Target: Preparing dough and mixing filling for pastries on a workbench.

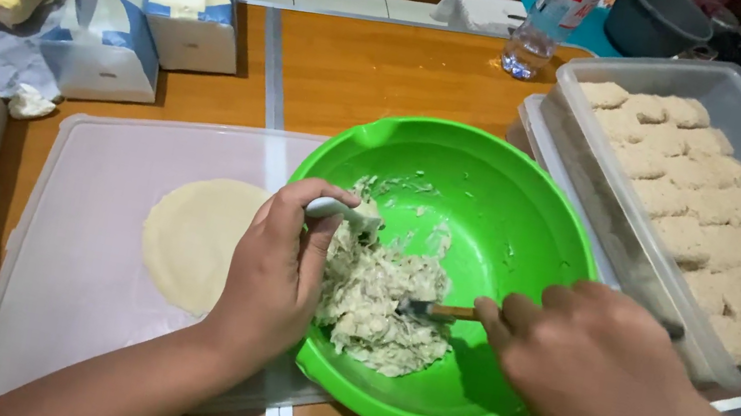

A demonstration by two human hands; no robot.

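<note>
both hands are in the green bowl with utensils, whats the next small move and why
Probably scoop a small portion of the shredded filling with the white spoon in the left hand, steadied by the utensil in the right hand, and carry it to the round wrapper, which lies bare on the tray beside the green bowl.

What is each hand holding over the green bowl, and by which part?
The left hand grips a white utensil by its handle; the right hand holds a wooden-handled utensil by its handle end.

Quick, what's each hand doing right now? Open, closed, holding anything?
Left hand: closed on a white spoon, over the filling in the green bowl.
Right hand: closed on a wooden-handled utensil poking into the filling.
</note>
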